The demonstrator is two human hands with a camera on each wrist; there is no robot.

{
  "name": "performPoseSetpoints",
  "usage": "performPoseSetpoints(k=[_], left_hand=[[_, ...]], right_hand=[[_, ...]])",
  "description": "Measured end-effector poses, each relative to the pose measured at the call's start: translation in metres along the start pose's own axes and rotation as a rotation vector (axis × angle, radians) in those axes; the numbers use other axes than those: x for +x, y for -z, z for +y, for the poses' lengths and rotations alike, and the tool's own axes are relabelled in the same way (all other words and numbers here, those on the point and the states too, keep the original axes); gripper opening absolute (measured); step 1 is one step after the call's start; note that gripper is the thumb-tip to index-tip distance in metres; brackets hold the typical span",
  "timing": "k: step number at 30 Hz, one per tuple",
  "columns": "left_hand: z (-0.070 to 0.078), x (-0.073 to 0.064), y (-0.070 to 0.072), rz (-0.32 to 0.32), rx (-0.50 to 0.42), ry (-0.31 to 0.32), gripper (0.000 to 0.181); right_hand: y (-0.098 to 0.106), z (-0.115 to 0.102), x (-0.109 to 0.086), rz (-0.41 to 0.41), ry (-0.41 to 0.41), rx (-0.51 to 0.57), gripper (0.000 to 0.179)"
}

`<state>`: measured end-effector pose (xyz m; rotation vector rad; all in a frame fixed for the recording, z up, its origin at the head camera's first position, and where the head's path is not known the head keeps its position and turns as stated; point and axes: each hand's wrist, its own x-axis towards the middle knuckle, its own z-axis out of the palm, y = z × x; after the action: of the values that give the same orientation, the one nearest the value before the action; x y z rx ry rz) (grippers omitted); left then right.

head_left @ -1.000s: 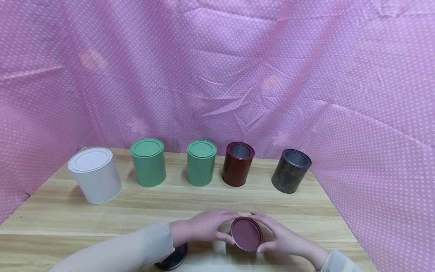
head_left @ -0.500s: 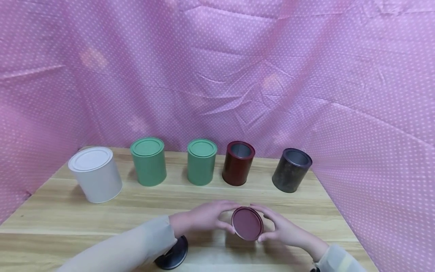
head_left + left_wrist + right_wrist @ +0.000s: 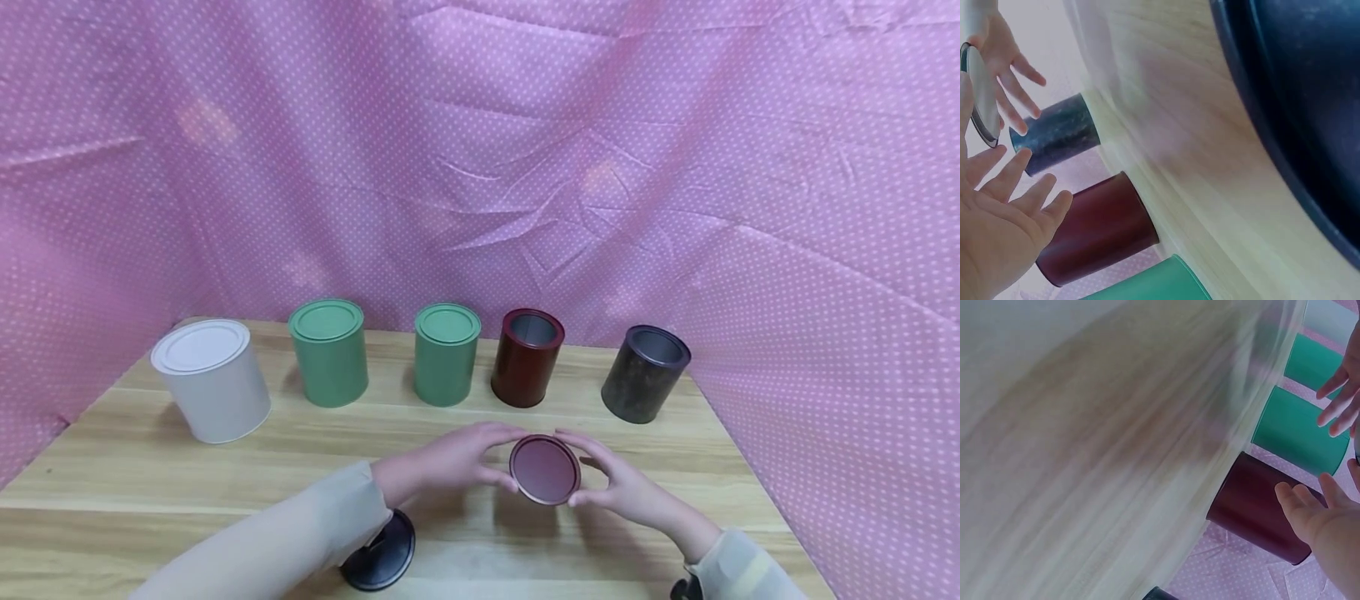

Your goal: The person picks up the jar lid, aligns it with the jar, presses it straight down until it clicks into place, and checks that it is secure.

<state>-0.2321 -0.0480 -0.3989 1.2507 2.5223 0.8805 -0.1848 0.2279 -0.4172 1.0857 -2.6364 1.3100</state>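
Observation:
A dark red round lid (image 3: 545, 470) is held up off the table, its shadow below it. My left hand (image 3: 459, 460) grips its left edge between thumb and fingers, and my right hand (image 3: 628, 487) grips the right edge the same way. The left wrist view shows the lid's pale underside (image 3: 985, 97), with several fingers of each hand spread out beneath. Behind the hands stands an uncovered dark red can (image 3: 522, 371). A black lid (image 3: 390, 554) lies on the table, partly hidden by my left sleeve.
Along the back of the wooden table (image 3: 300, 475) stand a white can (image 3: 221, 400), a larger green can (image 3: 333, 371) and a smaller green can (image 3: 444, 371), all lidded. An uncovered black can (image 3: 637, 387) is at the right. Pink dotted cloth (image 3: 480, 167) encloses the back and sides.
Both hands have carried the red lid forward, away from me and toward the red can. The grip looks the same. The cans and the black lid have stayed in place.

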Motion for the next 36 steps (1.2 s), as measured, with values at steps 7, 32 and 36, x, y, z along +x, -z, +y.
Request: performPoseSetpoints(k=[7,32,36], left_hand=[[-0.008,0.003,0.008,0.028,-0.040,-0.036,0.071],[-0.003,0.017,0.027,0.179,-0.190,0.042,0.071],[0.003,0.021,0.024,0.213,-0.178,0.067,0.071]], right_hand=[[0.002,0.000,0.009,0.022,-0.024,0.040,0.070],[0.023,0.002,0.034,0.122,-0.033,0.035,0.062],[0.029,0.007,0.033,0.144,-0.014,0.038,0.060]])
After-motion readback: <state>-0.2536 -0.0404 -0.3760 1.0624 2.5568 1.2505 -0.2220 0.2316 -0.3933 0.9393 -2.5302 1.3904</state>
